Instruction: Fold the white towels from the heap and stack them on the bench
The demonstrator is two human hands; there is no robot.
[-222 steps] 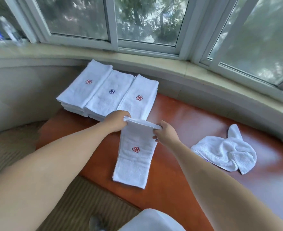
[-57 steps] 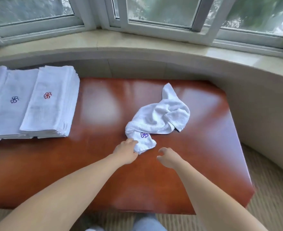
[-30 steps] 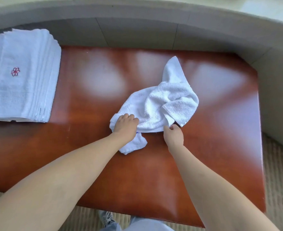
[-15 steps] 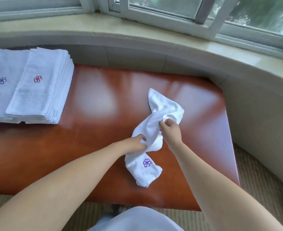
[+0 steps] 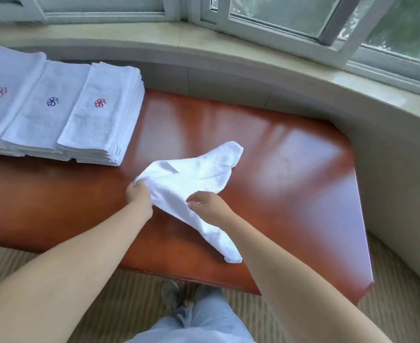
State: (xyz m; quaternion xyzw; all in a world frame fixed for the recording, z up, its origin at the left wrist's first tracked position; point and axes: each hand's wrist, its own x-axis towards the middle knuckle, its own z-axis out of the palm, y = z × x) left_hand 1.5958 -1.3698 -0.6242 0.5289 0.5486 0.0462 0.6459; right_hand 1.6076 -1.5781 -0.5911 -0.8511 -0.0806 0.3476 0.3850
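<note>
Since half second ago: loose towel [image 5: 191, 184] opened from twisted rope into wider, crumpled sheet; purple flower mark no longer showing. Left hand [image 5: 139, 196] fingers clenched on left edge of cloth. Right hand [image 5: 209, 206] fingers grasping near edge, one corner trailing down past its wrist, far corner lying on bench [image 5: 290, 169] beyond fingertips. Towel plain white, terry, creased. Folded stacks [image 5: 55, 112] well left of left fingers, flower marks red, blue, red.
</note>
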